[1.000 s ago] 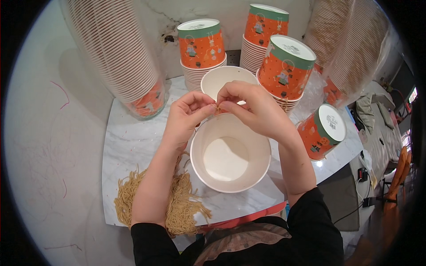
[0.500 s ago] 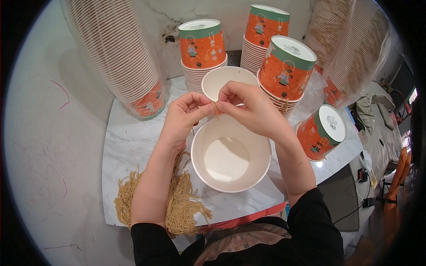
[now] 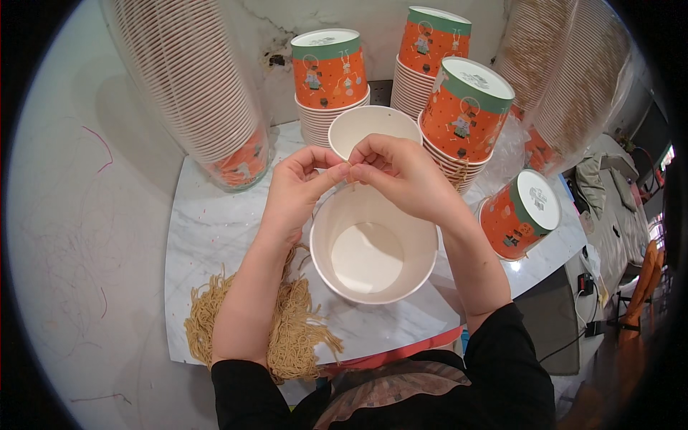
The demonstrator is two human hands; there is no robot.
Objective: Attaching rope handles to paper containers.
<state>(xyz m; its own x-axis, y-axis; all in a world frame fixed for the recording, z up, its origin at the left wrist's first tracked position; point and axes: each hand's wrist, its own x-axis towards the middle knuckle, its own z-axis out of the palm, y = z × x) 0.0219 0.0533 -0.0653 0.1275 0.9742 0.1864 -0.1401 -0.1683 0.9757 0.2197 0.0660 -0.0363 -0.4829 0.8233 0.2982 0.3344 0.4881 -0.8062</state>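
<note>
A white-lined paper bucket (image 3: 369, 258) stands mouth up in front of me. Over its far rim both hands meet, fingertips almost touching. My left hand (image 3: 304, 179) is closed in a pinch, thumb against the bent fingers. My right hand (image 3: 390, 172) pinches beside it, also closed. Between them is a short bit of thin tan yarn (image 3: 352, 183), mostly hidden by the fingers. Loose tan yarn (image 3: 297, 337) lies heaped under and beside my left forearm. Just behind my hands, another white paper bucket (image 3: 365, 125) stands mouth up, touching or nearly touching the first.
Upside-down stacks of orange and green paper buckets (image 3: 330, 75) line the back, with a taller stack (image 3: 466, 115) to the right. One single upturned bucket (image 3: 519, 215) sits near the right edge. A plastic-wrapped stack (image 3: 193, 86) leans at the left wall. Marble-patterned tabletop (image 3: 401, 322) lies beneath.
My fingertips have come closer together, and less of the yarn shows between them. The near bucket's front edge has shifted slightly away from me.
</note>
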